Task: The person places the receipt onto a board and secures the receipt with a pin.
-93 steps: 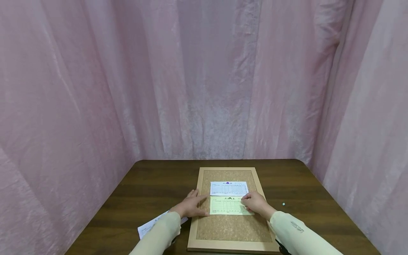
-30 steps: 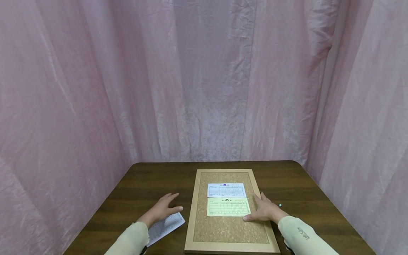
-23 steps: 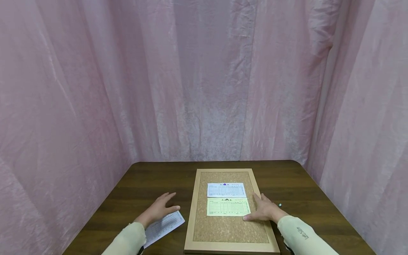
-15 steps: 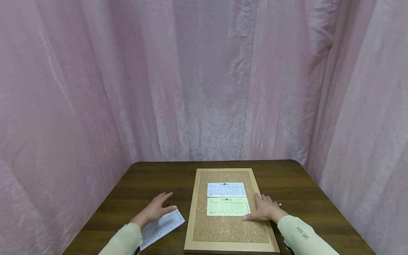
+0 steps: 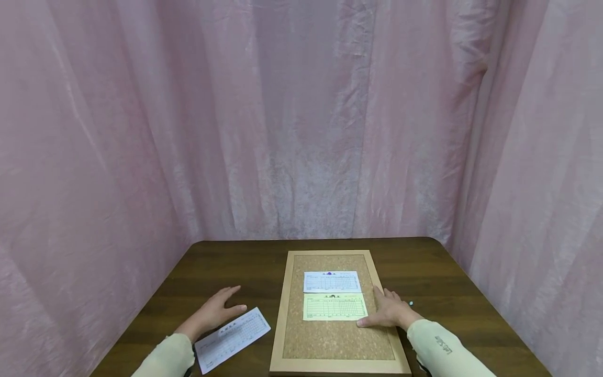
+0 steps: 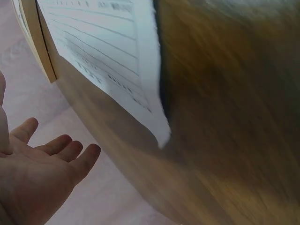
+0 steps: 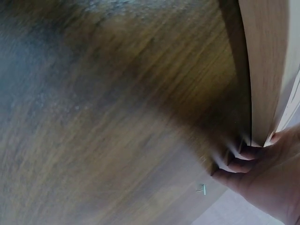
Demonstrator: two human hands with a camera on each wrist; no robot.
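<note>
Thumbtack (image 7: 204,189) spike shows only at right wrist; left grip (image 5: 212,314) splayed empty, right grip (image 5: 390,310) splayed over corkboard (image 5: 336,340).

The head view looks forward and down; both closer, tilted wrist views share its table (image 5: 245,262).

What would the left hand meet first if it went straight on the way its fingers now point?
Probably the cork board, at its left edge near the far corner; how high the left hand hovers is unclear, so it might pass above.
</note>
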